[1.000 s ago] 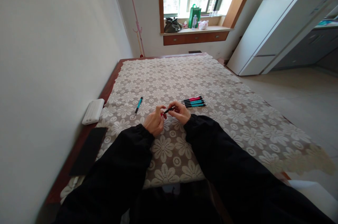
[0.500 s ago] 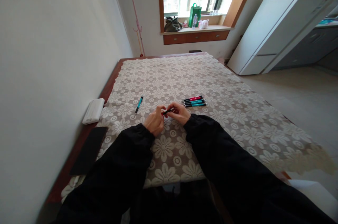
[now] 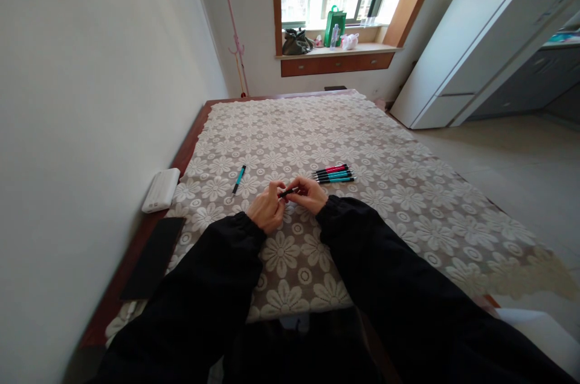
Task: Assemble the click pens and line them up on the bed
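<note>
My left hand (image 3: 267, 208) and my right hand (image 3: 309, 194) meet over the tablecloth, both closed on one pen (image 3: 287, 192). Its black part shows between the fingertips; the rest is hidden in my left hand. Just beyond my right hand lies a row of several pens (image 3: 334, 178), red and black ones behind, teal and black ones in front. A single teal and black pen (image 3: 238, 180) rests apart, to the far left of my left hand.
A patterned floral tablecloth (image 3: 290, 124) covers the table. Along its left edge are a white box-like device (image 3: 161, 190) and a flat black object (image 3: 153, 258). Beyond the table are a windowsill with bags (image 3: 335, 28) and a white refrigerator (image 3: 471, 52).
Both hands keep their place with the pen between them. The red bit visible by my left fingers half a second ago is now mostly covered.
</note>
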`<state>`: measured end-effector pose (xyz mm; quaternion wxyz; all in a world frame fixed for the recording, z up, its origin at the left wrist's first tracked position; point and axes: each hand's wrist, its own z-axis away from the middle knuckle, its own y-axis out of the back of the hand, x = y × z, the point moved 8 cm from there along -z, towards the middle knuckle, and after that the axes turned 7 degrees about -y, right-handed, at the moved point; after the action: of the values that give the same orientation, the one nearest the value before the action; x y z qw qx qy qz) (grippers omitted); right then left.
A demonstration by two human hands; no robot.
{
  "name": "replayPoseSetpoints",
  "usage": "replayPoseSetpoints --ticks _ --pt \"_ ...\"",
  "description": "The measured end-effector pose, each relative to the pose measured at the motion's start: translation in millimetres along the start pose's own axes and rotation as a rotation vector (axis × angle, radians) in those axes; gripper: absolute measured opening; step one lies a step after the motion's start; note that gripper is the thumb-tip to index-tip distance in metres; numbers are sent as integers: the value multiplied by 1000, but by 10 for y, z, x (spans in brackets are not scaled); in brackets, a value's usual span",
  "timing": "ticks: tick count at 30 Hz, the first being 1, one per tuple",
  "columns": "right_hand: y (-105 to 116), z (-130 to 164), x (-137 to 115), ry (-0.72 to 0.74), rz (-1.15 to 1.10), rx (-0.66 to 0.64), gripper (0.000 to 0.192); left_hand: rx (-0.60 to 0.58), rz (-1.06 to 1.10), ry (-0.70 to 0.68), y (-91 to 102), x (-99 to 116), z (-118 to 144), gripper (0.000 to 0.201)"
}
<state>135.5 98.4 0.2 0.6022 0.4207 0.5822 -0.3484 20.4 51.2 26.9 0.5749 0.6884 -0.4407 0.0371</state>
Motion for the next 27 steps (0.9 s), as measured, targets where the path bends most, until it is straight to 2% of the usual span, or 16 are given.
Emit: replayPoseSetpoints --ticks 5,10,16,18,21,24,27 --pt "24 17 -45 10 90 21 39 6 -8 -32 -2 12 -15 29" --pt "12 59 -191 99 302 28 56 -28 28 -92 -22 73 -26 29" --pt "20 33 -113 50 426 22 72 -39 65 -91 -48 80 -13 30" --pt "58 44 -143 83 422 78 68 -36 80 -77 -52 63 -13 28" --pt "115 97 -249 168 332 169 44 -8 86 -48 -23 36 -19 19" --pt "91 146 -345 257 255 155 32 28 64 -33 29 23 -25 14" --pt "85 151 -359 284 296 156 23 37 60 -31 49 16 -25 12"
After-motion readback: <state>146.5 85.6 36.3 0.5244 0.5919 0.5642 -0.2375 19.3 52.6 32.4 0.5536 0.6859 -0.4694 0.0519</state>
